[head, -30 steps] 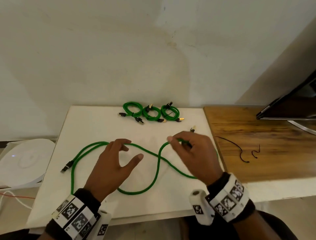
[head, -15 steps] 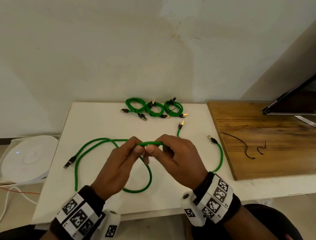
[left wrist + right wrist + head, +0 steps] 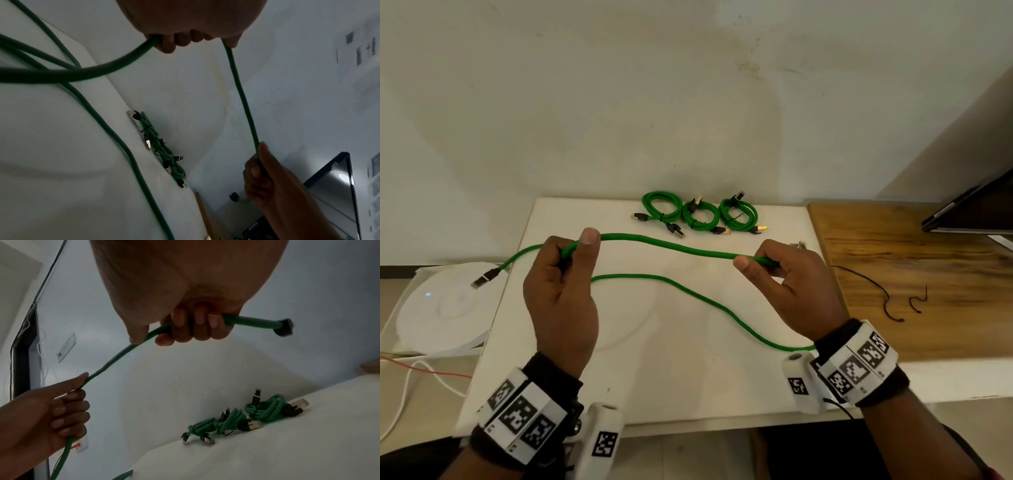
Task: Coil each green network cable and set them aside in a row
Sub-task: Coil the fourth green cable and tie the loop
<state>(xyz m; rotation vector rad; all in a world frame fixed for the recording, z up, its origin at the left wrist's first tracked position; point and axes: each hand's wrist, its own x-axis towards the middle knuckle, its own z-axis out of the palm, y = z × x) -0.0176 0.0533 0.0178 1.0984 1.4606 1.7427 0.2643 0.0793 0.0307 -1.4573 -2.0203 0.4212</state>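
Head view: left hand (image 3: 561, 301) and right hand (image 3: 796, 287) are each gripping one loose green cable (image 3: 667, 244), stretching a span between them above the white table (image 3: 688, 377), the rest trailing near. Three coiled cables (image 3: 700, 214) are lying in a row at the far edge. Step judged: starting the fourth coil; next, looping the span round, keeping turns even.

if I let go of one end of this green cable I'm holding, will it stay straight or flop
Probably flop. The green cable sags between your left hand and right hand, and its slack snakes across the white table. It looks light, and the coiled cables appear tied, suggesting springback.
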